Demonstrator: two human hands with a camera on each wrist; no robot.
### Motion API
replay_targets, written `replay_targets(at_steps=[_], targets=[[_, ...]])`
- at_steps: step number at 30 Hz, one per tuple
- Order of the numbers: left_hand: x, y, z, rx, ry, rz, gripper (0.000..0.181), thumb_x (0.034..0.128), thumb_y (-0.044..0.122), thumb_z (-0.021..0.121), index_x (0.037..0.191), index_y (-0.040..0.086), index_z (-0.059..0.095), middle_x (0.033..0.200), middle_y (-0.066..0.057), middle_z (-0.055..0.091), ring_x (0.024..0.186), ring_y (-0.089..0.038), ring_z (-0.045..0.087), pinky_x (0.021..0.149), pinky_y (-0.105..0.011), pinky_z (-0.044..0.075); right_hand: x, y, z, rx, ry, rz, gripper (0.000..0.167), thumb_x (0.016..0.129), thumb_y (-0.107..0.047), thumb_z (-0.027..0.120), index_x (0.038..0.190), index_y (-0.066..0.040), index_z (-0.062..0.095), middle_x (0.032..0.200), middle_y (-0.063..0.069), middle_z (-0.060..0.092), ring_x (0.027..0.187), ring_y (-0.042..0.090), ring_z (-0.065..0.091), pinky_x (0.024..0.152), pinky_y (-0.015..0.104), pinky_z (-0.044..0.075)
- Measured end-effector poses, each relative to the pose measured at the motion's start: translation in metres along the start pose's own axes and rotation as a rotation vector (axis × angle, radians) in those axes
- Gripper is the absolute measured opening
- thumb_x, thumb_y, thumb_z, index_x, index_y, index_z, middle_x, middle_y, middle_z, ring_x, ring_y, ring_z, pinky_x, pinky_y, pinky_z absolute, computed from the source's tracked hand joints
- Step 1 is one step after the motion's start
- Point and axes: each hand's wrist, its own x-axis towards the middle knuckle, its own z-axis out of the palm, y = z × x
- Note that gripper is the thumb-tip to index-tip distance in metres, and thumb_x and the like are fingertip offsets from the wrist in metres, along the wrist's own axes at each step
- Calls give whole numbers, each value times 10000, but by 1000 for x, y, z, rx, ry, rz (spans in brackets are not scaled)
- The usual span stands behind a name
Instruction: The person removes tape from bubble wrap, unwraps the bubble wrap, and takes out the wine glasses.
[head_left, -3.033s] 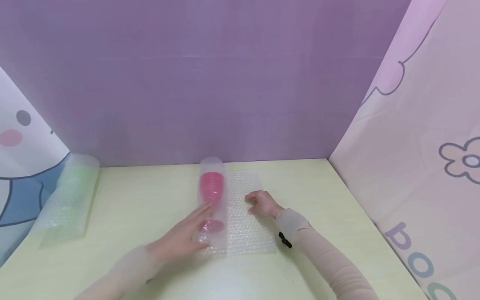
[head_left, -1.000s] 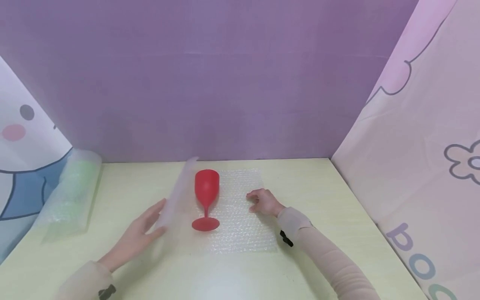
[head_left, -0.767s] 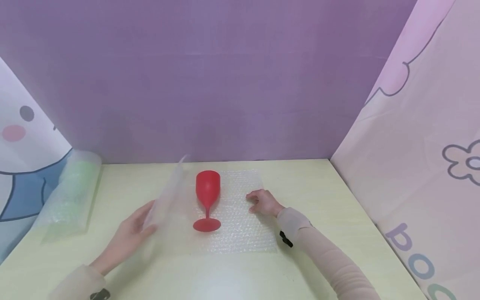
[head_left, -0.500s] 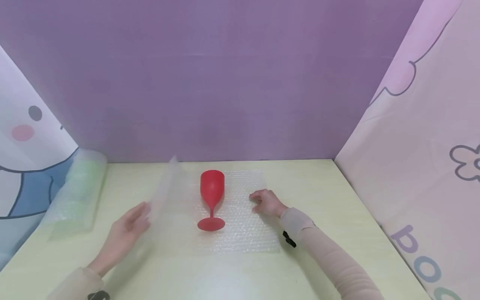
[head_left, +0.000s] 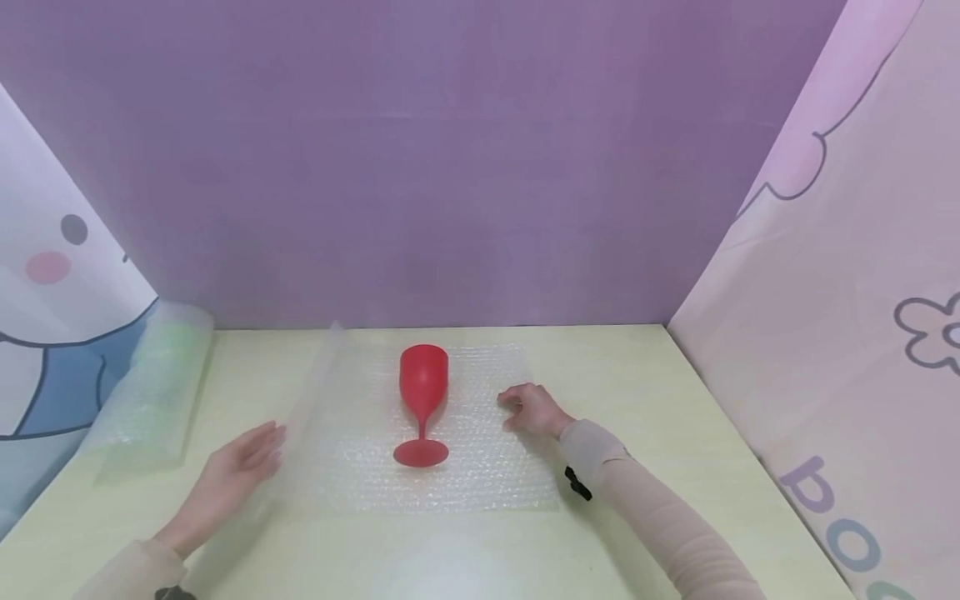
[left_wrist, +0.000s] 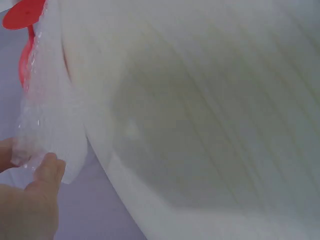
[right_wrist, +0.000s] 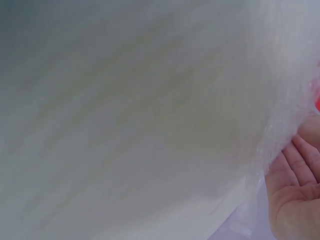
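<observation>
A red goblet point(head_left: 423, 375) lies on its side on a clear sheet of bubble wrap point(head_left: 480, 492), its foot toward me. My left hand point(head_left: 232, 475) pinches the left edge of the wrap, which is raised off the table. In the left wrist view, the bubble wrap point(left_wrist: 50, 105) passes between my thumb and fingers. My right hand point(head_left: 534, 410) rests over the sheet's right part, fingers loosely bent. In the right wrist view, the fingers of this hand point(right_wrist: 297, 192) touch the bubble wrap point(right_wrist: 280, 115); its fingertips are partly hidden.
A pale green, bubble-wrapped bundle point(head_left: 153, 392) lies at the table's left edge. The light wooden table point(head_left: 615, 367) meets a purple backdrop point(head_left: 450, 208) at the back. A patterned panel point(head_left: 840, 292) stands on the right.
My left hand has peeled the flap of bubble wrap leftward off the goblet, uncovering it, and keeps drawing it left and lower. The right hand has stayed nearly still.
</observation>
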Motion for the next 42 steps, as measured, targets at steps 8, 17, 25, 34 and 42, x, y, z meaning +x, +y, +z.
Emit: replay_targets(at_steps=[8,17,25,34,42], targets=[[5,-16,0,118,-62,-32,589,926,116,505,1354,-176,224,1356,-341,350,1221,-454,399,919,-415,471,-1,2,-1,10,-2,-13,432,692,11,745,1108,-21,632,1247,140,578,1160,314,533,987,390,451],[17,-9,4,302,-7,79,677,825,87,614,1323,-197,254,1308,-419,320,1147,-558,383,939,-597,377,2,0,-4,6,-13,-18,444,696,10,740,1123,-19,622,1260,141,568,1176,316,519,1003,398,436],[32,20,27,393,53,271,537,847,126,612,1314,-47,411,1338,-270,425,1213,-466,387,984,-597,334,0,-1,-2,1,-20,-16,438,700,-6,744,1121,-25,625,1257,137,572,1182,315,515,1010,403,429],[48,16,33,332,-114,221,644,828,194,656,1333,-82,366,1354,-301,398,1241,-481,356,1012,-599,318,1,-1,0,15,-15,-25,432,708,-9,742,1122,-19,622,1257,137,573,1184,313,514,1010,409,428],[56,-1,37,240,-182,46,786,813,339,659,1350,-116,308,1381,-332,327,1262,-503,297,1039,-609,258,0,3,-1,-6,-11,-28,415,705,-13,747,1104,-17,631,1245,141,580,1140,317,545,972,402,461]])
